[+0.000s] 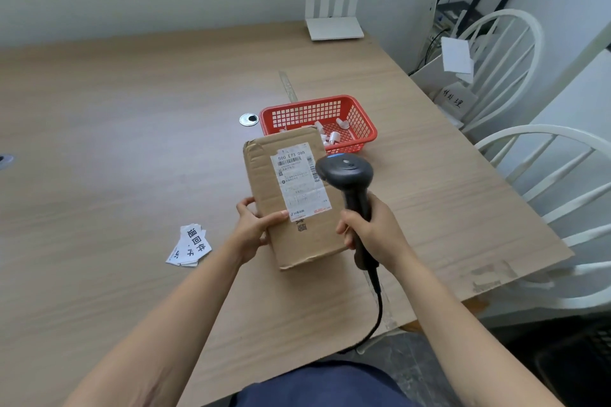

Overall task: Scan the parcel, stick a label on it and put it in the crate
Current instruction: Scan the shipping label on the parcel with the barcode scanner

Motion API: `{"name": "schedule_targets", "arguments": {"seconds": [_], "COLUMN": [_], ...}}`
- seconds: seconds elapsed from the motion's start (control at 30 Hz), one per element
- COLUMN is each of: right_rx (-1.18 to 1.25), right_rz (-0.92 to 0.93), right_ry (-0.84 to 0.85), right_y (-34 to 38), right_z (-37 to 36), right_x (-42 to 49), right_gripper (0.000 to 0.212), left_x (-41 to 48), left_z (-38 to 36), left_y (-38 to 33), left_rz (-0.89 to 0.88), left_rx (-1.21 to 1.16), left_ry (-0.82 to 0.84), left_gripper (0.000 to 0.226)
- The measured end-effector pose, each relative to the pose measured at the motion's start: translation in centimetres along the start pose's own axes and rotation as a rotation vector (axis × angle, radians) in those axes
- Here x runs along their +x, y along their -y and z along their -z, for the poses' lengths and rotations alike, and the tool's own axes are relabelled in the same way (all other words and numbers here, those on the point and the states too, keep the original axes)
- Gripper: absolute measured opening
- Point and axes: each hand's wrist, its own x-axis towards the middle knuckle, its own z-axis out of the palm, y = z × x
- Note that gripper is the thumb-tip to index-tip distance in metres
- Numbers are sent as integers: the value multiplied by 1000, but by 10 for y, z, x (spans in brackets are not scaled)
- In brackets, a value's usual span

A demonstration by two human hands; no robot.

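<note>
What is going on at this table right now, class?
A person holds a cardboard parcel in the left hand and aims a black barcode scanner, gripped in the right hand, at its shipping label. Loose labels lie on the table; the red crate waits behind.

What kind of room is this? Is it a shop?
Probably a small office or parcel-handling room, not a shop floor. A person scans a cardboard parcel with a corded barcode scanner at a wooden table, with printed labels and a red plastic crate nearby.
</note>
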Motion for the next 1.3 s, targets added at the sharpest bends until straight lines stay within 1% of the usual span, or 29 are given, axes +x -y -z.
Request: {"name": "schedule_targets", "arguments": {"seconds": [0.13, 0.27, 0.37, 0.43, 0.5, 0.67, 0.8, 0.93, 1.03, 1.2, 1.3], "right_rx": [57, -51, -39, -38, -48, -70, -72, -82, -98, -129, -180], "right_rz": [1, 61, 65, 60, 64, 82, 95, 88, 55, 6, -17], "right_ry": [54, 51, 51, 54, 55, 49, 44, 30, 9, -37, -80], "right_y": [12, 16, 17, 17, 18, 20, 18, 14, 9, -1, -8], "right_z": [-10, -18, -25, -28, -29, -28, -26, -21, -16, -3, 9], "right_x": [-7, -9, -10, -12, -14, -18, -18, -17, -17, -15, -11], "right_gripper": [11, 20, 16, 20, 19, 13, 13, 12, 10, 11, 18], "left_x": [3, 5, 4, 4, 5, 4, 5, 5, 2, -6, -9], "left_z": [4, 4, 3, 3, 2, 3, 2, 3, 0, -8, -14], "left_y": [-6, -9, -10, -10, -11, -12, -10, -6, -1, 10, 21], "left_rz": [-13, -25, -29, -30, -37, -42, -31, 12, 68, 136, 176], "left_rx": [11, 15, -10, -26, -35, -26, -9, 26, 36, 54, 84], "left_ry": [19, 47, 47, 39, 38, 47, 46, 50, 47, 60, 71], "left_gripper": [92, 87, 86, 85, 84, 84, 85, 85, 82, 84, 83]}}
